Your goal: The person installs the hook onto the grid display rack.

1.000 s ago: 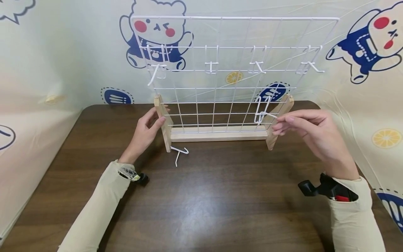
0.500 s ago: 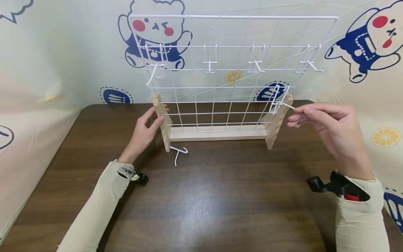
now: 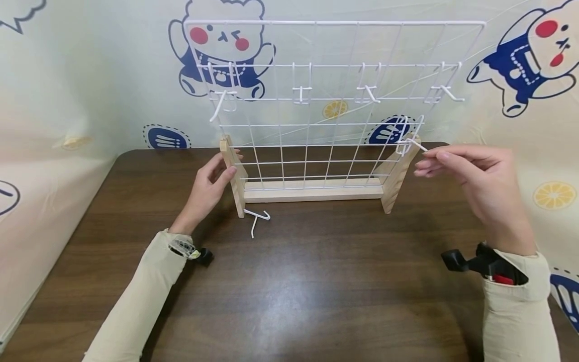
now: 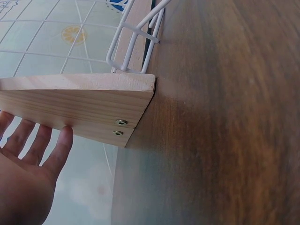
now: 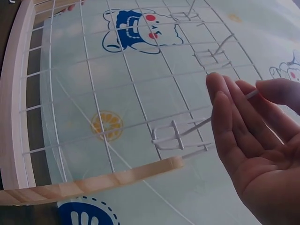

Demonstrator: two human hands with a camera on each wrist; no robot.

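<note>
My right hand [image 3: 481,183] pinches the prong of a white wire hook [image 3: 417,144] between thumb and fingers. The hook's looped back [image 5: 172,136] lies against the right side of the white wire grid rack [image 3: 306,162], low down near the right wooden side panel [image 3: 398,176]. Whether it is hooked over a wire, I cannot tell. My left hand [image 3: 205,188] holds the left wooden side panel [image 3: 235,186], with fingers reaching behind it; the left wrist view shows fingertips on that panel [image 4: 89,110]. A loose white hook [image 3: 257,217] lies on the table beside the panel's foot.
Several white hooks, one being this hook [image 3: 302,94], hang along an upper wire of the grid. A pale wooden bar [image 3: 312,192] joins the panels at the bottom. The dark wooden table [image 3: 289,281] meets a patterned cloth backdrop [image 3: 135,75] behind.
My right hand has moved right and up with the hook, which now sits higher and closer to the right panel's top. The left hand stays in place.
</note>
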